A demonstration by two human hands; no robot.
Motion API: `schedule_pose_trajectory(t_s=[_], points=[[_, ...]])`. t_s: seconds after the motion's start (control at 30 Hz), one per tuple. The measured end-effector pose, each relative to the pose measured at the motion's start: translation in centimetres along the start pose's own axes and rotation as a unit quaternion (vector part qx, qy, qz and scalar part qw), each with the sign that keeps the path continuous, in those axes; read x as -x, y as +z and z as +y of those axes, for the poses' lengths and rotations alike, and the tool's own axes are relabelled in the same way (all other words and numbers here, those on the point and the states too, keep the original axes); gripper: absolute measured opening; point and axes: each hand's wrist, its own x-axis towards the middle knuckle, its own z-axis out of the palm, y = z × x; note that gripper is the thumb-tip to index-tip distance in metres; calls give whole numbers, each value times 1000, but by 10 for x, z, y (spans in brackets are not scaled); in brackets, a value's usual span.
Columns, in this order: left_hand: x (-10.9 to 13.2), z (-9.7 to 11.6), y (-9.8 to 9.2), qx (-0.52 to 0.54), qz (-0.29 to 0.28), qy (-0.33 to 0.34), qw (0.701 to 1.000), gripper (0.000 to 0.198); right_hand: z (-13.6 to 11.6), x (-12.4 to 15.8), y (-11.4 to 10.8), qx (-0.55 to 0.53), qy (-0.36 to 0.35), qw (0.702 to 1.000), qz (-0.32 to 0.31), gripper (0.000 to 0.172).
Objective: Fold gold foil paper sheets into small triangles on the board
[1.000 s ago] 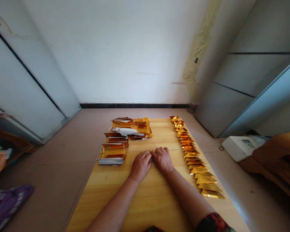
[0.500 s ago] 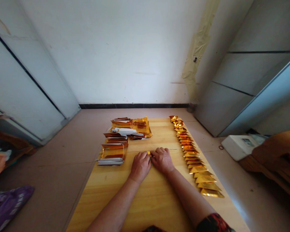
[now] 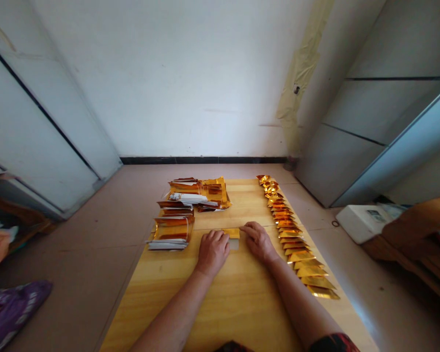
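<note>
1. Now the right hand (image 3: pixel 259 242) has slid rightward, uncovering a gold-and-grey paper (image 3: pixel 231 233)!
2. Its gold band's long axis runs left to right across the table (image 3: pixel 212 318), the visible end pointing at the right hand.
3. Left hand (image 3: pixel 214 252), fingers curled, still covers the paper's left part; right fingers bunch just beside; pinching? Can't tell for either.

Facing a white far wall (image 3: pixel 190 73) above 1 black baseboard (image 3: pixel 201 160); taking in pinkish floor (image 3: pixel 139 188), pale panels (image 3: pixel 25 127) at left, a tall grey unit (image 3: pixel 352 151) at right.
</note>
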Motion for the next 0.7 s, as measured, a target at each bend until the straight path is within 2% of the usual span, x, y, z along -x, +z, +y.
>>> schedule_pose_trajectory(t_s=[0.13, 0.23, 0.33, 0.47, 0.6, 0.7], points=[[1, -1, 0, -2, -4, 8, 1000, 26, -6, 2, -3, 40, -23, 998, -32, 38], [1, -1, 1, -6, -6, 5, 1000, 26, -11, 3, -6, 65, -41, 995, -65, 31], [1, -1, 2, -9, -1, -2, 1000, 25, -17, 2, -7, 85, -53, 993, -69, 29], [0, 0, 3, -6, 4, -9, 1000, 25, -25, -4, -3, 115, -46, 990, -60, 25], [-1, 0, 3, 3, 11, -21, 1000, 25, -35, -13, 4, 157, -47, 983, -79, 18], [-1, 0, 2, 4, 15, -43, 999, 23, -39, -21, 10, 177, -2, 980, -88, 15]])
